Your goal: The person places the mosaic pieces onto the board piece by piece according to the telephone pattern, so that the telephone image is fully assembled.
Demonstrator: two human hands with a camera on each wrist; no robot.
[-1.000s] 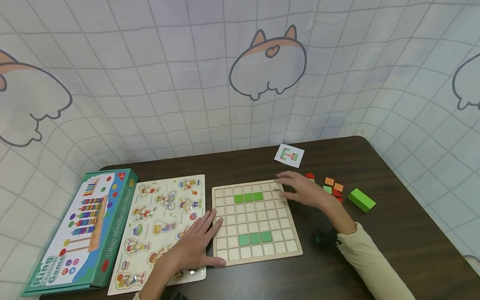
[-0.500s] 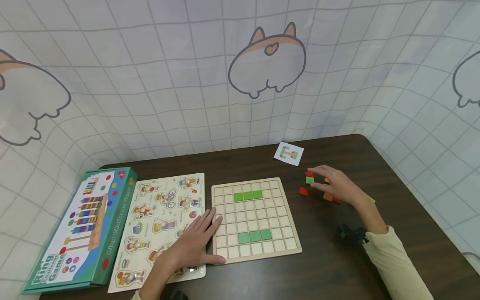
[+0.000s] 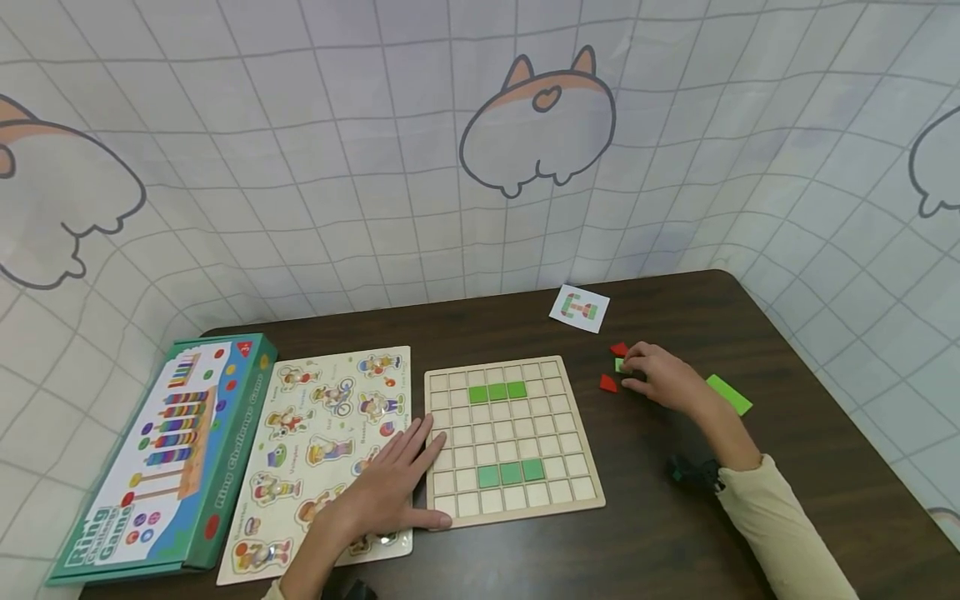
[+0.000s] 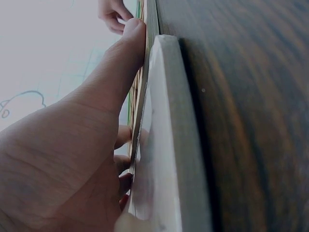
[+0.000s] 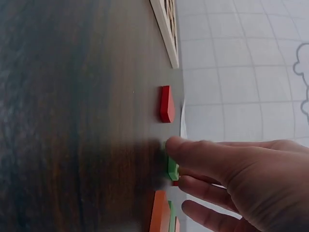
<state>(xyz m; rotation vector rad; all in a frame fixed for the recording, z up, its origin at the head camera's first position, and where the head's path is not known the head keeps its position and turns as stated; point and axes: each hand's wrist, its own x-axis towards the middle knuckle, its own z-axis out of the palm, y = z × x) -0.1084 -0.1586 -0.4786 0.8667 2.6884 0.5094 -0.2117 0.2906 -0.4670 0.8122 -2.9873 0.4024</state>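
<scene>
On the right side of the dark wood-grain table (image 3: 652,517): small green square block (image 3: 619,365), plain flat faces, at the right hand's (image 3: 663,379) fingertips. Thumb and fingers bent toward it; can't tell if it's gripped. One red wedge piece (image 3: 608,383) nearer the person, another red piece (image 3: 618,349) just beyond; orange block (image 5: 158,211) under the hand in right wrist view. Longer bright-green block (image 3: 729,395) past the right wrist.

Left hand (image 3: 386,492) spread, fingers straight, not holding anything; fingertips and thumb on left edge of the wooden grid board (image 3: 482,435), palm over the picture puzzle board (image 3: 341,364). Grid carries three light-green squares (image 3: 497,392) up top, three teal-green squares (image 3: 511,474) lower down.

Writing: teal box (image 3: 168,454) far left reads "Ring Challenge Game", front and side. Puzzle captions too small to read. Pattern card (image 3: 580,309) behind the blocks shows a green-and-red block figure.
</scene>
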